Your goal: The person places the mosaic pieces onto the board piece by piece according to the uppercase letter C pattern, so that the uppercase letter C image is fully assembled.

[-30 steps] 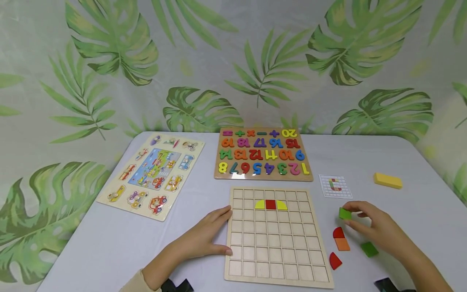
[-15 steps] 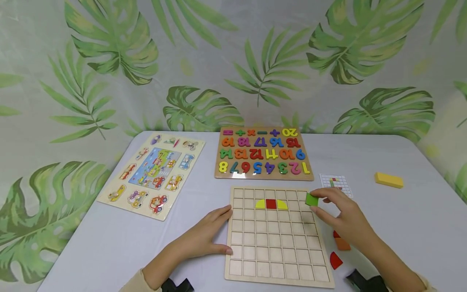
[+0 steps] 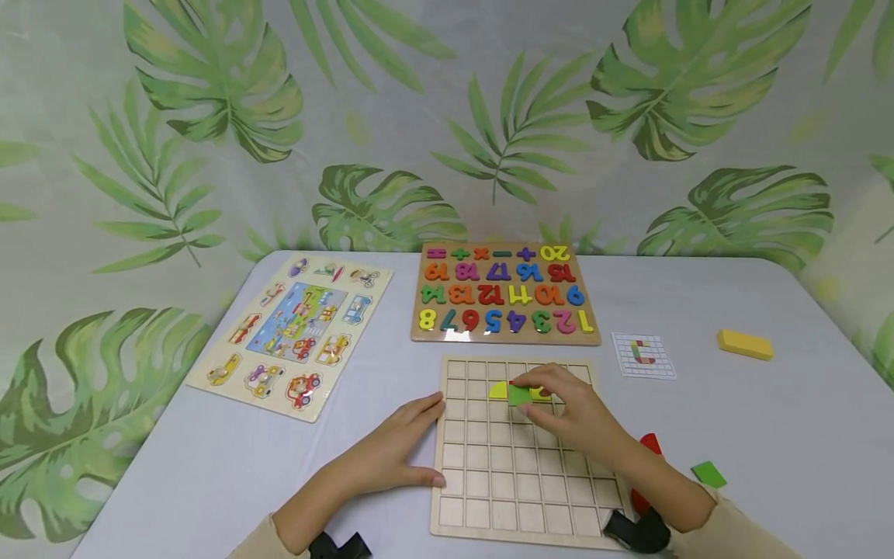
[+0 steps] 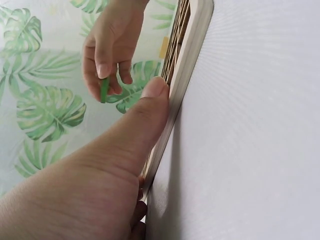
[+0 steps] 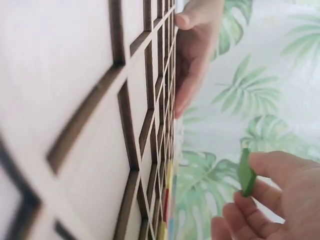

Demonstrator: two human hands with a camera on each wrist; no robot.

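A wooden grid board (image 3: 482, 485) lies on the table before me. My left hand (image 3: 387, 442) rests at its left edge, fingers extended, thumb touching the rim. Between thumb and fingers my right hand (image 3: 580, 411) pinches a green square tile (image 3: 519, 396). In the right wrist view this green tile (image 5: 246, 172) is raised off the board. Behind it, a red tile in the grid is almost wholly covered. A yellow rounded tile (image 3: 498, 390) sits to its left; another yellow tile (image 3: 541, 394), to its right, is partly hidden by the fingers.
Right of the board lie a second green tile (image 3: 708, 473) and red pieces (image 3: 649, 442), partly behind my right forearm. A pattern card (image 3: 644, 356) and a yellow block (image 3: 744, 345) lie farther back. Beyond stand a number puzzle (image 3: 504, 341) and a vehicle puzzle (image 3: 286, 404).
My right hand has carried the green tile leftward from beside the board to above the row of coloured tiles. The left hand has stayed at the board's edge.
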